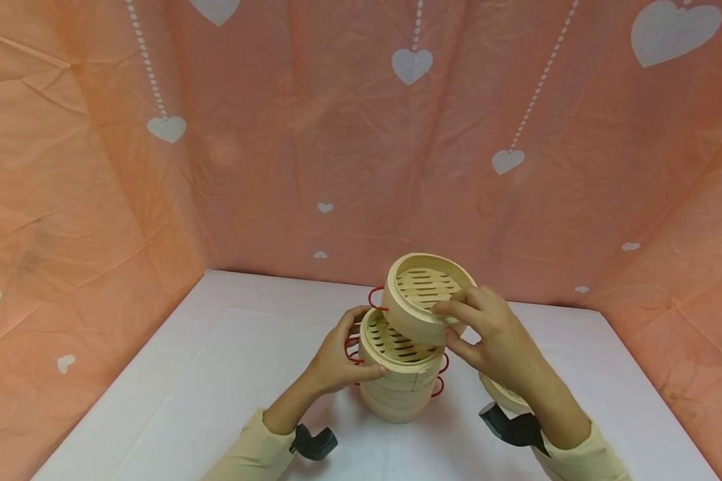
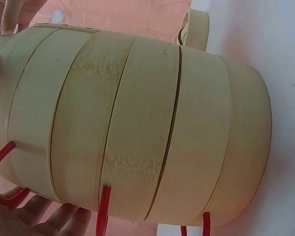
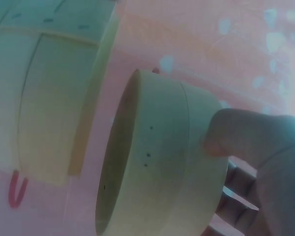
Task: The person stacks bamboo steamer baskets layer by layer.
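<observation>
A stack of round bamboo steamer baskets (image 1: 397,394) with red side handles stands upright on the table. My left hand (image 1: 339,354) grips its upper left side, thumb in front and fingers behind. Above the stack, my right hand (image 1: 487,327) pinches the rim of another steamer basket (image 1: 421,327), tilted so its slatted floor shows. In the right wrist view, this basket (image 3: 172,162) is apart from the stack (image 3: 54,103) on the side seen, with the thumb pressed to its wall. The head view shows it overlapping the stack's top; whether they touch I cannot tell.
A further bamboo piece (image 1: 505,394) lies on the white-covered table (image 1: 247,347), right of the stack and partly hidden by my right forearm. Pink cloth with white hearts (image 1: 337,153) hangs behind and at both sides. Black wrist cameras (image 1: 315,444) are strapped to both wrists.
</observation>
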A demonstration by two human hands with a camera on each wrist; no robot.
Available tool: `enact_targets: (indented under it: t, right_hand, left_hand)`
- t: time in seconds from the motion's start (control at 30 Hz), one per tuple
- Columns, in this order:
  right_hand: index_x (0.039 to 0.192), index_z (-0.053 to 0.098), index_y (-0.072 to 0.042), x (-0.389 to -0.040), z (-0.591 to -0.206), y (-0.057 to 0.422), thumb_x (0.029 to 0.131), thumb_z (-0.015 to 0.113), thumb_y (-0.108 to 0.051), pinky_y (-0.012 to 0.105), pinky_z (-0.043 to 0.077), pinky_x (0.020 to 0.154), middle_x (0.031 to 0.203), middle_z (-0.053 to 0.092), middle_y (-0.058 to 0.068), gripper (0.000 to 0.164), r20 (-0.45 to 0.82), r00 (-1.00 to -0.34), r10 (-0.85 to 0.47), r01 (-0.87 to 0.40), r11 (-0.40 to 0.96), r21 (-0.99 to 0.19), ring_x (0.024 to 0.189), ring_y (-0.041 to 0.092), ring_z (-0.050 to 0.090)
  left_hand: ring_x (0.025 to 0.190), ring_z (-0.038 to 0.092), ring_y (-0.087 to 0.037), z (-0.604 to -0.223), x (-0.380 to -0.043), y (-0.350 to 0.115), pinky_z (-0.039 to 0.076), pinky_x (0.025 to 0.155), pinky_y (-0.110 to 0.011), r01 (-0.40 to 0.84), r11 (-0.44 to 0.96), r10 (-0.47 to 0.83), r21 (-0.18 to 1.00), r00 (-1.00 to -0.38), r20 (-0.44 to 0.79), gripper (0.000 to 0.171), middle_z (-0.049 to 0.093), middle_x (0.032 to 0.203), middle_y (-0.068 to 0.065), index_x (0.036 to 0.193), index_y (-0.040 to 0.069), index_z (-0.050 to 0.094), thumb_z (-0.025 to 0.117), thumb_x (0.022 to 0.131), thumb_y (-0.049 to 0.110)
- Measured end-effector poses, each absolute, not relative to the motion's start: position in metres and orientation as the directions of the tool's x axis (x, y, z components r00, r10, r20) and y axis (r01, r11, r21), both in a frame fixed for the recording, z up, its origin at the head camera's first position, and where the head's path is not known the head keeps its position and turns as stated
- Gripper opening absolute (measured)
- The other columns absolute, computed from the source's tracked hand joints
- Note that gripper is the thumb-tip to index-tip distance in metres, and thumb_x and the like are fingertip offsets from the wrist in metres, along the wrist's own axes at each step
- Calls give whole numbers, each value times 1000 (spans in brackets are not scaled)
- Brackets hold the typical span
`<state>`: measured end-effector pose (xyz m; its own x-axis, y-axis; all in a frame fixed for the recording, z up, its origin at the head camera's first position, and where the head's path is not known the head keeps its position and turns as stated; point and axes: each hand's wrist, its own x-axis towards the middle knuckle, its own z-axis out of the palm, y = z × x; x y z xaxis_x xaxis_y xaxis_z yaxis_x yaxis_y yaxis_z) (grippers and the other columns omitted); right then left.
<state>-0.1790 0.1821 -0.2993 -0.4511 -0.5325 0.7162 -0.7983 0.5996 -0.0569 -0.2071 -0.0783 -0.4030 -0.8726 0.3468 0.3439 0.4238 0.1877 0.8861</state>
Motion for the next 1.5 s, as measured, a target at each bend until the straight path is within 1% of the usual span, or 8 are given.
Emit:
enact_targets:
  t: [0.13, 0.27, 0.4, 0.53, 0.67, 0.83, 1.23, 1.5]
  right_hand:
    - [101, 70, -16, -178, -301, 178, 68, 72, -2, 25, 40, 75, 92, 60, -2, 35, 716, -426, -553, -821, 570, -48, 85, 14, 51]
    - [101, 70, -18, -175, -303, 174, 69, 72, -3, 28, 40, 75, 91, 59, -4, 36, 712, -422, -561, -823, 567, -41, 85, 12, 50]
    - [101, 70, -19, -171, -304, 170, 70, 73, -4, 29, 41, 76, 93, 59, -5, 34, 696, -441, -566, -816, 576, -49, 87, 12, 51]
    - [101, 70, -19, -169, -305, 168, 70, 74, -6, 30, 43, 77, 93, 59, -7, 34, 678, -454, -578, -812, 582, -48, 89, 11, 52]
    - [100, 69, -19, -168, -307, 166, 70, 74, -5, 30, 44, 78, 92, 58, -7, 34, 677, -444, -586, -816, 577, -36, 88, 11, 53]
    - [100, 70, -20, -168, -310, 163, 69, 72, -3, 29, 45, 75, 92, 58, -8, 36, 683, -428, -591, -821, 570, -22, 86, 10, 52]
    - [101, 70, -21, -167, -314, 160, 67, 72, -3, 25, 43, 72, 91, 57, -10, 39, 688, -412, -598, -827, 562, -6, 85, 9, 51]
    - [102, 70, -21, -167, -315, 159, 68, 73, -4, 26, 44, 73, 91, 57, -10, 38, 685, -414, -599, -821, 570, 3, 86, 9, 52]
  left_hand:
    - [122, 54, -23, -404, -208, -79, 48, 100, -38, 425, 191, 337, 885, -875, 348, 90, 54, 134, -7, 141, 11, 39, 86, 65, 21]
    - [121, 54, -23, -404, -208, -79, 48, 100, -38, 407, 182, 331, 895, -883, 334, 89, 55, 132, -7, 141, 17, 39, 86, 65, 21]
    - [120, 55, -26, -403, -206, -79, 49, 98, -41, 397, 180, 332, 900, -886, 324, 90, 54, 132, -9, 143, 20, 37, 85, 66, 22]
    - [120, 55, -29, -403, -207, -80, 51, 95, -44, 383, 181, 336, 906, -890, 310, 90, 53, 134, -10, 143, 18, 37, 85, 67, 22]
    - [119, 55, -27, -402, -207, -79, 49, 97, -43, 375, 192, 328, 907, -895, 301, 89, 54, 133, -10, 142, 15, 39, 85, 67, 22]
    - [116, 55, -24, -402, -207, -79, 49, 97, -41, 373, 198, 328, 907, -897, 297, 88, 56, 128, -9, 141, 15, 39, 85, 66, 22]
    - [120, 54, -27, -402, -205, -80, 48, 99, -46, 369, 196, 327, 909, -898, 294, 87, 55, 131, -9, 141, 17, 39, 84, 67, 25]
    - [118, 56, -29, -401, -204, -80, 50, 95, -48, 356, 187, 327, 915, -901, 284, 86, 54, 131, -11, 141, 17, 39, 83, 67, 24]
